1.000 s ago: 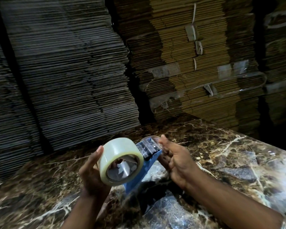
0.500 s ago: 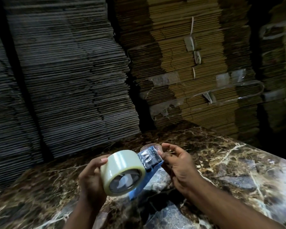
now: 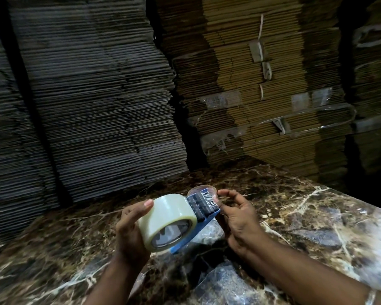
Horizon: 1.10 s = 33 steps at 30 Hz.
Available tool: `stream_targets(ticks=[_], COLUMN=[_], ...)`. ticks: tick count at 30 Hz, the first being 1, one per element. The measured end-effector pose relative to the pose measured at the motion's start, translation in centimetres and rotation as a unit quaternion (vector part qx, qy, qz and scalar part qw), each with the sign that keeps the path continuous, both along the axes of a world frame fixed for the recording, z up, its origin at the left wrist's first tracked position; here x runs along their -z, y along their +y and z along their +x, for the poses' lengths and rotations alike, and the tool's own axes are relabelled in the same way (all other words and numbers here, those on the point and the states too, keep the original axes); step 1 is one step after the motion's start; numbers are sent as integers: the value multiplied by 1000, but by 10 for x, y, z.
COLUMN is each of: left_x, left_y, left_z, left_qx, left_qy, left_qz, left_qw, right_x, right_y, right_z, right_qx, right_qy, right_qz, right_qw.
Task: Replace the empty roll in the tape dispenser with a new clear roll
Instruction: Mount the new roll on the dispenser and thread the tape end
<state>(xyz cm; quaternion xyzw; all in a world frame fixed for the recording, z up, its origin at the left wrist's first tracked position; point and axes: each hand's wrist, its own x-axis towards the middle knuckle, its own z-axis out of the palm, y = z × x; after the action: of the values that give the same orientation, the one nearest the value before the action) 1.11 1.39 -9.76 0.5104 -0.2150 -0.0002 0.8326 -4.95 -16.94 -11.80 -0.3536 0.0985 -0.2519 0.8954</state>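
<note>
A blue tape dispenser (image 3: 204,219) with a new clear roll (image 3: 167,217) seated on it is held above the marble table. My left hand (image 3: 130,232) grips the roll from the left, thumb on top. My right hand (image 3: 238,219) is at the dispenser's front end, its fingertips pinching the loose clear tape end (image 3: 204,191) that loops over the dark roller and toothed blade. The dispenser's lower part is hidden behind the roll.
The brown marble table (image 3: 306,216) ends at the right. Crumpled clear plastic wrap (image 3: 227,282) lies on it under my hands. Tall stacks of flattened cardboard (image 3: 97,95) stand close behind, some strapped with tape (image 3: 260,47).
Both hands and the dispenser dropped slightly in view and turned a little. My right fingers shifted from beside the blade to pinching the tape end over the front.
</note>
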Motion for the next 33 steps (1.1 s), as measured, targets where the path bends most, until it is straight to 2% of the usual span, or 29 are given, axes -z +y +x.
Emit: stream_targets(ticks=[5, 9, 11, 18, 22, 29, 33], left_x=[8, 7, 7, -4, -6, -10, -10], left_y=[0, 3, 5, 0, 2, 4, 4], left_z=[11, 18, 21, 13, 15, 13, 12], left_qx=[58, 31, 39, 63, 37, -11, -20], left_qy=[97, 117, 111, 134, 134, 161, 164], left_qz=[-43, -41, -56, -76, -76, -77, -71], left_qw=[993, 992, 991, 986, 987, 984, 984], right_x=[7, 6, 3, 1, 8, 12, 11], right_y=[8, 6, 2, 1, 2, 0, 1], right_z=[1, 2, -1, -13, -8, -7, -8], right_qx=[-8, 4, 10, 79, 43, 22, 23], right_qy=[72, 90, 116, 199, 229, 264, 277], right_qz=[-56, -104, -167, -423, -493, -618, -651], right_qw=[996, 990, 979, 880, 839, 740, 706])
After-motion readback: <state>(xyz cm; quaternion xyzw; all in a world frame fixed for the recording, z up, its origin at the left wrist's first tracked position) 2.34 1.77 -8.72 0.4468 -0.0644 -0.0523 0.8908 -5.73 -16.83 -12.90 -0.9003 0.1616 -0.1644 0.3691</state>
